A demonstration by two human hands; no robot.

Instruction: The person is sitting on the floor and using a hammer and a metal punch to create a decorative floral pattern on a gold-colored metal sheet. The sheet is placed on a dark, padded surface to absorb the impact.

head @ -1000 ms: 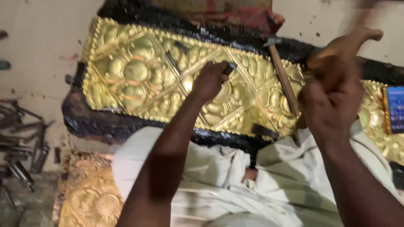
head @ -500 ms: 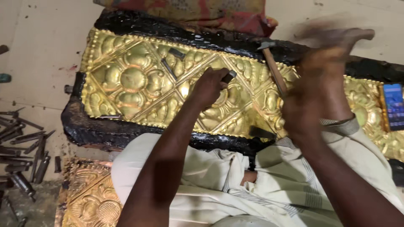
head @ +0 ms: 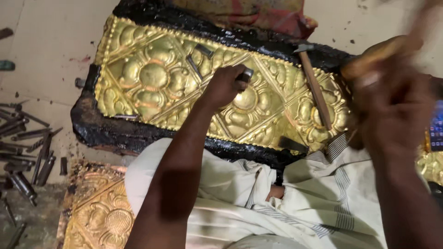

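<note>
A long embossed golden metal sheet (head: 152, 78) with flower patterns lies bedded on a black pitch block (head: 106, 133). My left hand (head: 226, 85) rests on the middle of the sheet and grips a short steel punch (head: 247, 74) that stands on a flower. My right hand (head: 392, 106) hovers blurred over the sheet's right end, closed around a wooden hammer handle (head: 374, 55). A second hammer (head: 316, 90) with a wooden handle lies loose on the sheet between my hands.
Several dark steel punches (head: 25, 147) lie scattered on the floor at the left. Another embossed golden sheet (head: 97, 216) sits at the lower left. Pale cloth (head: 304, 198) covers my lap. A red cloth (head: 258, 16) lies behind the block, and a phone (head: 436, 129) sits at the right edge.
My right hand has kept swinging the hammer and now sits a little lower and further right. My left hand has stayed on the punch at the same flower.
</note>
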